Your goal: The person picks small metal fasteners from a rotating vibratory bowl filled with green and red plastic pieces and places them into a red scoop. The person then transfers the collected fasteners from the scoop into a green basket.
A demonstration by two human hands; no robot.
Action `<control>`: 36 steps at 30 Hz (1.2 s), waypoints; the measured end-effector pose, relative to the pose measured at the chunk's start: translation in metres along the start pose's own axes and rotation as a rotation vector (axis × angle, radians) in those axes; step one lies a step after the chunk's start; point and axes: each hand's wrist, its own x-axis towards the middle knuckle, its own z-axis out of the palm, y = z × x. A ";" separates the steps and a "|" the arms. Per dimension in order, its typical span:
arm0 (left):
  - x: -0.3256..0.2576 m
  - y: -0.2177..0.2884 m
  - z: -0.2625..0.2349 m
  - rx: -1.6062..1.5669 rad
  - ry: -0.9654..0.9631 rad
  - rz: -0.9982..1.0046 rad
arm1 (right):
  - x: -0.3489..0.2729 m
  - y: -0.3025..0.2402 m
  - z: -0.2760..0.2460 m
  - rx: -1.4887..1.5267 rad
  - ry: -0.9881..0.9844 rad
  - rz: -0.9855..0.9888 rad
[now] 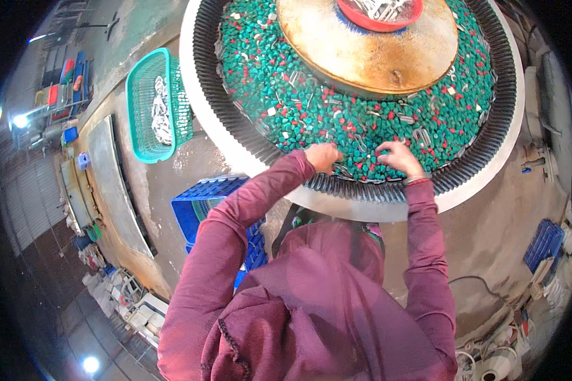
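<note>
A green plastic basket with holes in its sides (182,120) sits at the left, with a pile of silver metal pieces (161,120) in it. Next is a blue plastic crate (187,213), low down by the big round tub with a white rim (213,120). The tub is full of small green and red stones (279,95).

The left hand (324,157) is at the near edge of the stones, its fingers bunched up. I cannot tell if they pinch anything. Past it, in the middle, a round tan lid (368,60) holds up a red plastic bowl (388,26) of silver pieces.

The right hand (397,159) has its fingers bent over the stones; I cannot tell if it holds something. A silver metal loop (421,136) lies flat on the stones, just past this hand and a bit right. Its long way points mostly away from the person. The right hand is the nearer one.
</note>
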 end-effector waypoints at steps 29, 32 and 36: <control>-0.071 -0.080 -0.057 -0.329 -0.183 -0.778 | -0.006 -0.051 0.081 -0.779 0.118 0.128; -0.037 -0.078 -0.006 0.064 0.052 -0.888 | -0.020 -0.068 0.058 -0.593 0.081 0.200; -0.025 -0.061 0.022 0.243 0.232 -0.784 | -0.006 -0.066 0.024 -0.191 0.260 0.127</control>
